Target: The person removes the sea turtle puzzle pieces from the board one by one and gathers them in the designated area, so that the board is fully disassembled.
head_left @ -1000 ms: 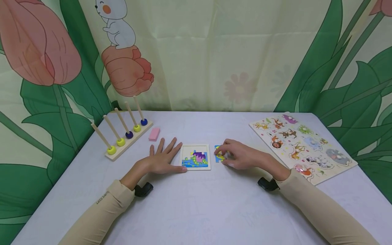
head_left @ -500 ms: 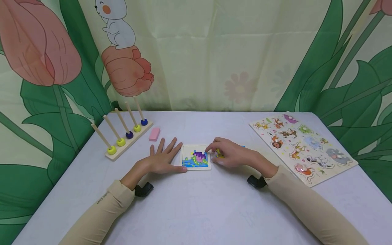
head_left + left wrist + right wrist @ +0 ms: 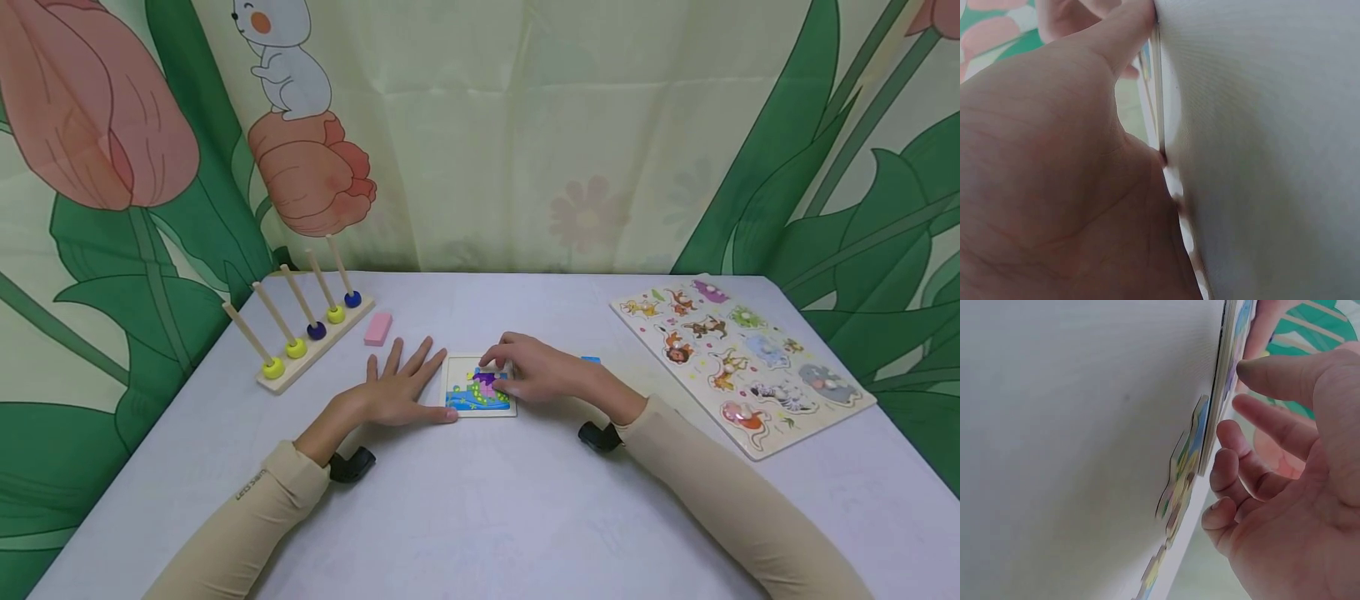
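A small framed jigsaw puzzle (image 3: pixel 478 400) lies on the table, showing blue water, green shapes and a purple part. My left hand (image 3: pixel 397 396) lies spread flat to its left, with the thumb at the frame's lower left corner. Over the puzzle's right side reaches my right hand (image 3: pixel 543 371), thumb and index finger apart at the purple part. In the right wrist view its fingers (image 3: pixel 1272 422) are loosely bent, and no loose piece shows between them. Loose puzzle pieces (image 3: pixel 1179 481) lie beside the frame, mostly hidden under the right hand in the head view.
A wooden peg stand (image 3: pixel 300 354) with yellow and blue beads stands at the left, near a pink block (image 3: pixel 378 328). At the right lies a large animal puzzle board (image 3: pixel 705 350). A blue piece (image 3: pixel 591 359) shows behind the right wrist.
My right hand has moved left from the loose pieces to over the framed puzzle, and its index finger and thumb now reach the purple part. The left hand has stayed in place.
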A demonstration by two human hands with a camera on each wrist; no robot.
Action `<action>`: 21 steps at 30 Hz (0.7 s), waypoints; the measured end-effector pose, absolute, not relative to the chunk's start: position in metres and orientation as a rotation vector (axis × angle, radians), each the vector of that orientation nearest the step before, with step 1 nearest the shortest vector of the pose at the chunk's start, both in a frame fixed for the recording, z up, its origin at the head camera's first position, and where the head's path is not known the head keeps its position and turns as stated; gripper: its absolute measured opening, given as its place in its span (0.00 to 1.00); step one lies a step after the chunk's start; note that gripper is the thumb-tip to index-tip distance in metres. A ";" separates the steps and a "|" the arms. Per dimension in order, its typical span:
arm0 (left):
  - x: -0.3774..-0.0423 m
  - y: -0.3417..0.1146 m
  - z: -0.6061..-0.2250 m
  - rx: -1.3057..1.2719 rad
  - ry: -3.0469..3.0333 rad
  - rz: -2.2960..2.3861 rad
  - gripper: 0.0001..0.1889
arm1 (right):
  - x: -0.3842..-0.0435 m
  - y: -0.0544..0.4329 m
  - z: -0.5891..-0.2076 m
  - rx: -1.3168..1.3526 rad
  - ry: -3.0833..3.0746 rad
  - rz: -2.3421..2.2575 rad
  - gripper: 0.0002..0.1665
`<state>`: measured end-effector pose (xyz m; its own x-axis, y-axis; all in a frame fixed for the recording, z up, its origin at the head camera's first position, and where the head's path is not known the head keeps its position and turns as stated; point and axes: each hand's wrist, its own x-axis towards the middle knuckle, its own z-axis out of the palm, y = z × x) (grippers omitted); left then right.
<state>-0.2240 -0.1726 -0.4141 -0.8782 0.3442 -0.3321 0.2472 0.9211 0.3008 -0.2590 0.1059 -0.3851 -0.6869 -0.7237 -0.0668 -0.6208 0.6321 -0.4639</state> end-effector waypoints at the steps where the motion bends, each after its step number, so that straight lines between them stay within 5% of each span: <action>1: -0.224 -0.173 -0.414 0.433 2.696 0.352 0.61 | -0.259 0.104 -0.385 -1.090 2.605 -0.598 0.21; 21: -0.224 -0.172 -0.412 0.438 2.699 0.346 0.60 | -0.261 0.098 -0.381 -1.071 2.559 -0.574 0.21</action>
<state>-0.2239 -0.1719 -0.4118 -0.8779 0.3471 -0.3299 0.2527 0.9210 0.2965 -0.2614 0.0980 -0.3812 -0.6736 -0.7284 -0.1254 -0.6051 0.6408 -0.4725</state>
